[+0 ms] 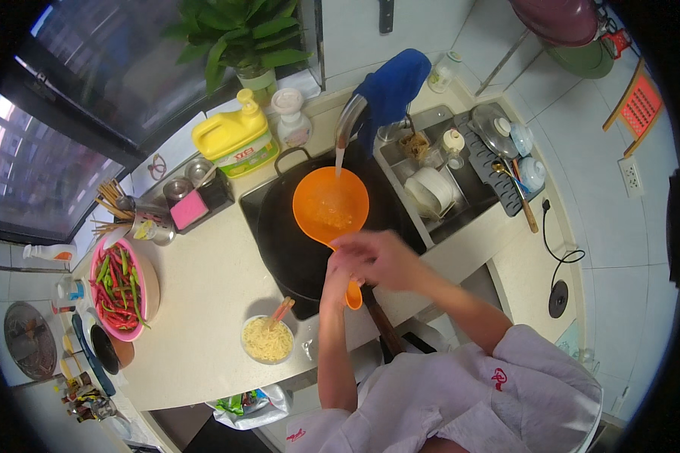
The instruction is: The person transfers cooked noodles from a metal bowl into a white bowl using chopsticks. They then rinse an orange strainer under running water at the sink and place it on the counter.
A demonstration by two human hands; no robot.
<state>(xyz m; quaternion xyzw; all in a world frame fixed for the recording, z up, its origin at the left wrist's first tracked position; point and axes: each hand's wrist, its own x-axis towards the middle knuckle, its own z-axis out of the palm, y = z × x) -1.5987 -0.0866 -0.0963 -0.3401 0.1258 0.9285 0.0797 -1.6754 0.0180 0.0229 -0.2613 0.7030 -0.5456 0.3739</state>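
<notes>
My left hand (337, 278) grips the handle of an orange plastic strainer (330, 205), holding it over a black wok (287, 241) in the sink. Water runs from the tap (347, 121) into the strainer bowl, which holds pale strands of food. My right hand (378, 257) is blurred, hovering just over the strainer handle next to my left hand, fingers spread, holding nothing that I can see. A bowl of pale noodles (267, 340) with chopsticks resting on it stands on the counter left of my left forearm.
A pink basin of red and green peppers (119, 288) sits at the counter's left. A yellow detergent jug (234, 137), a white bottle (290, 117) and a chopstick holder (132, 215) stand behind the sink. A dish rack (446, 177) with bowls is to the right. A blue cloth (393, 87) hangs by the tap.
</notes>
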